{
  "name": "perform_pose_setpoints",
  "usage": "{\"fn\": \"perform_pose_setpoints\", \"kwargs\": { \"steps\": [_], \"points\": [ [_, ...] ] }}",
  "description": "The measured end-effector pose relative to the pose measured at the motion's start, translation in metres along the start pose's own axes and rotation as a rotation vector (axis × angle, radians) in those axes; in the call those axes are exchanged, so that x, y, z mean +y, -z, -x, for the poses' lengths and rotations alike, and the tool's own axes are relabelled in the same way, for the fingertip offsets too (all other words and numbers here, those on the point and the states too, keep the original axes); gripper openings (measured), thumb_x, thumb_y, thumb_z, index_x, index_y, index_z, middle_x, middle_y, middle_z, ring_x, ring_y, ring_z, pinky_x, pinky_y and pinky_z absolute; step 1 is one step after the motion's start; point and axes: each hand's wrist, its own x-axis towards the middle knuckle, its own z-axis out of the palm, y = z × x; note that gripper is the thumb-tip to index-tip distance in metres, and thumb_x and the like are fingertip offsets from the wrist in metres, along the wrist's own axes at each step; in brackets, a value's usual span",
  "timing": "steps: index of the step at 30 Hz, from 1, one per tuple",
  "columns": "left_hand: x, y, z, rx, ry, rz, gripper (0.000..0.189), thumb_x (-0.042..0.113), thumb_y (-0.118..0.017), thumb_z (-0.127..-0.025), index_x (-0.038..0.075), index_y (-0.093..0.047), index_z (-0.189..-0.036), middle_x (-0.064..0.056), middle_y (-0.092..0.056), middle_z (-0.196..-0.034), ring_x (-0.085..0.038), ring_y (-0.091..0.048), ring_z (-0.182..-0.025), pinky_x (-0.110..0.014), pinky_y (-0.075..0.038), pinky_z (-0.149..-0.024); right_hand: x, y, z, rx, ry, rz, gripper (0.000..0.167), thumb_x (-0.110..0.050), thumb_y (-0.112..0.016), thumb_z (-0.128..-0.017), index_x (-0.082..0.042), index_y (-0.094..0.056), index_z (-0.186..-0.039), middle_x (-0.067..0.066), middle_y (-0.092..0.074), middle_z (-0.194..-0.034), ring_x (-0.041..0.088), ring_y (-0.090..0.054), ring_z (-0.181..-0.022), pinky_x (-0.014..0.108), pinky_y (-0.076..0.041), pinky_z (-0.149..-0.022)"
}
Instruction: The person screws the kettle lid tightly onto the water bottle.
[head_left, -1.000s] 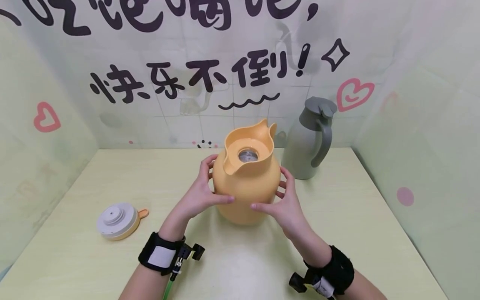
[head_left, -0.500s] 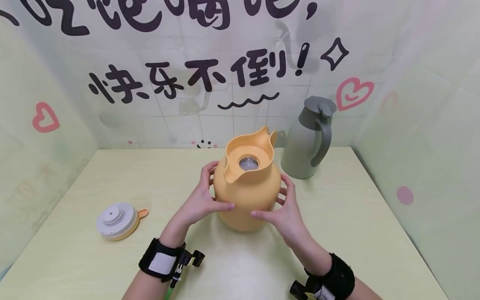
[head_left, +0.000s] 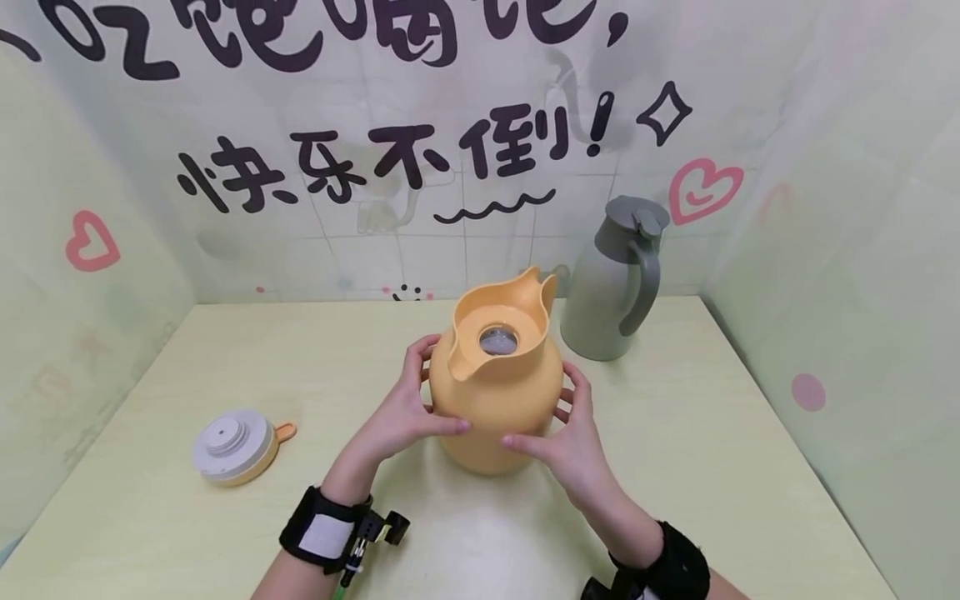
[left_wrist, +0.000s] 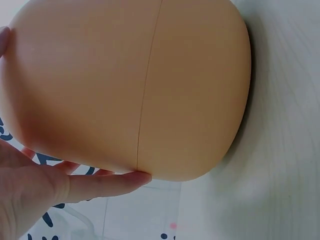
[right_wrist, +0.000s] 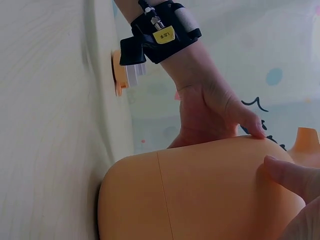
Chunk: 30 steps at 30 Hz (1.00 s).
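A round-bellied orange thermos jug stands upright at mid-table, its lid off and the round mouth uncovered. My left hand grips its left side, thumb across the front and fingers reaching behind. My right hand holds the opposite side in the same way. Both thumbs point toward each other on the belly. In the left wrist view the jug's lower body shows a seam line, with its base right at the tabletop. My right thumb presses the belly near the shoulder in the right wrist view.
A round lid, white threaded side up with an orange loop, lies on the table at left. Behind the jug to the right stands a grey-green thermos jug with a dark handle. Printed cloth walls enclose the table's back and sides.
Both hands and the orange jug have moved lower in the head view, toward the person. The grip looks the same. The lid and grey-green jug stay put, with a slight view shift.
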Motion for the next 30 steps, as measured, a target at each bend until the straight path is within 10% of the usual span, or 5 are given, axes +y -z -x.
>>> {"fn": "perform_pose_setpoints", "kwargs": {
  "steps": [16,30],
  "points": [
    [-0.002,0.004,-0.004,-0.023,0.015,-0.01,0.104,0.01,-0.086,-0.068,0.019,-0.016,-0.145,-0.01,-0.022,-0.145,-0.037,-0.029,-0.129,-0.05,-0.047,-0.084,0.0,0.0,-0.003,-0.019,0.011,0.044,0.111,-0.009,-0.088,-0.064,-0.016,-0.016,-0.148,0.02,-0.031,-0.134,0.042,-0.037,-0.121,0.051,-0.043,-0.089],
    [-0.001,0.007,-0.004,-0.059,0.038,-0.093,0.106,0.017,-0.084,-0.072,0.019,-0.01,-0.148,-0.012,-0.019,-0.148,-0.039,-0.025,-0.134,-0.06,-0.038,-0.094,-0.028,0.043,-0.022,-0.305,-0.098,0.149,0.07,-0.023,-0.06,-0.096,-0.009,-0.016,-0.149,0.023,-0.028,-0.142,0.041,-0.042,-0.125,0.049,-0.045,-0.086]
  ]
}}
